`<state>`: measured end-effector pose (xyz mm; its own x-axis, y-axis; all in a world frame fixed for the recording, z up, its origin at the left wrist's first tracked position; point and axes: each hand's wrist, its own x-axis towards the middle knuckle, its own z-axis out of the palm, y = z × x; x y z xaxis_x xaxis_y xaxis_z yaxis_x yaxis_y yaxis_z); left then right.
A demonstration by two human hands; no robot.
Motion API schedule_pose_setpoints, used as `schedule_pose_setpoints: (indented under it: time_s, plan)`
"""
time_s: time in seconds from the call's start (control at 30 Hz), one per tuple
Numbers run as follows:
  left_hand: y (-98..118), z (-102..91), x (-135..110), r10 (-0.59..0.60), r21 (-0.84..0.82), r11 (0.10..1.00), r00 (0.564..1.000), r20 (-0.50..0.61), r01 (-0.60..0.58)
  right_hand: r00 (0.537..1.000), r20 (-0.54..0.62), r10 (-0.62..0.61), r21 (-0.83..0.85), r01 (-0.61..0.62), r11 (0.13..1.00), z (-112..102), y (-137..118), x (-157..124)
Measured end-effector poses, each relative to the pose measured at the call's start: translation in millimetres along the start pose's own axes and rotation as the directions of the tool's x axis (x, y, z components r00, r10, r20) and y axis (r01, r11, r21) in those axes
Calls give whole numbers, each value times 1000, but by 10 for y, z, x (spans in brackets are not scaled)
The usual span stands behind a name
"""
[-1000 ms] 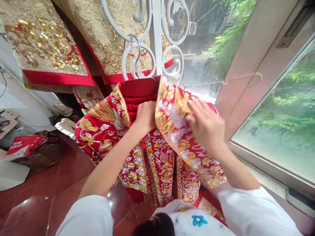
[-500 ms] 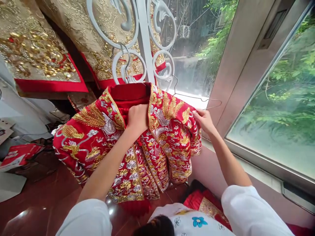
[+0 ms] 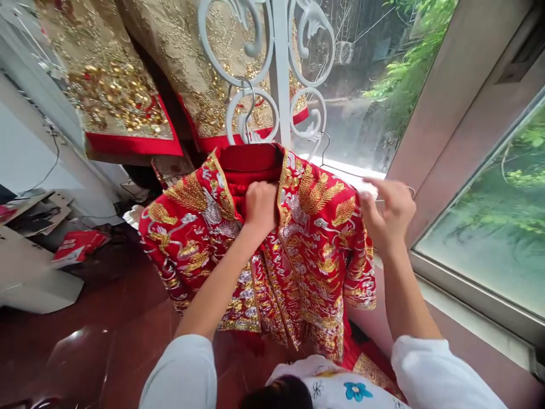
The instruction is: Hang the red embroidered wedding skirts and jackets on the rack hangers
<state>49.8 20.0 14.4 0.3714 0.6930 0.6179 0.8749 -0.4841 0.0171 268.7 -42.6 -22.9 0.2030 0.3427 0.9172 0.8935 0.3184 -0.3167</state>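
A red jacket [image 3: 326,227] with gold and silver embroidery hangs on a hanger, its metal hook [image 3: 250,108] at the white scrolled metalwork. My left hand [image 3: 260,204] is closed in the jacket's neck opening, knuckles up against red cloth, its fingertips hidden. Just beyond the shoulder on the right side, my right hand [image 3: 389,213] is raised with thumb and index finger apart, nothing visible between them. Behind it runs a thin wire hanger [image 3: 326,149], partly covered by the jacket and the hand.
Beige and gold sequined garments [image 3: 123,96] with red hems hang behind the white scrollwork [image 3: 279,68]. A metal-framed window [image 3: 489,227] stands close on the right. Red printed packaging [image 3: 80,245] lies at the left, above the dark red tiled floor [image 3: 85,352].
My right hand has let go of the jacket's shoulder and lifted away, its fingers parting. My left hand stays at the collar. The view has shifted left, so everything sits further right.
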Motion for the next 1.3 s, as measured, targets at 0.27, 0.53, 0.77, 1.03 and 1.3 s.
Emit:
schedule_pose_setpoints:
  time_s: [0.27,0.53,0.77,1.03,1.3]
  plan:
    - [0,-4,8,20,45,999,1000,5,-20,731,587,-347,404,108,909,567,-517,843]
    - [-27,-544,-341,83,-212,967,964,-252,-139,795,603,-72,637,-424,644,766,-428,712]
    - [-802,-1321,-97,-69,-303,953,986,-151,21,732,670,-125,619,-457,639,666,-427,747]
    - [-1064,-1064,240,20,-379,918,940,340,118,538,788,-301,572,-458,680,725,-381,1075]
    - [-936,-1196,196,-37,-387,915,980,198,113,684,675,-275,646,-369,668,783,-441,1312]
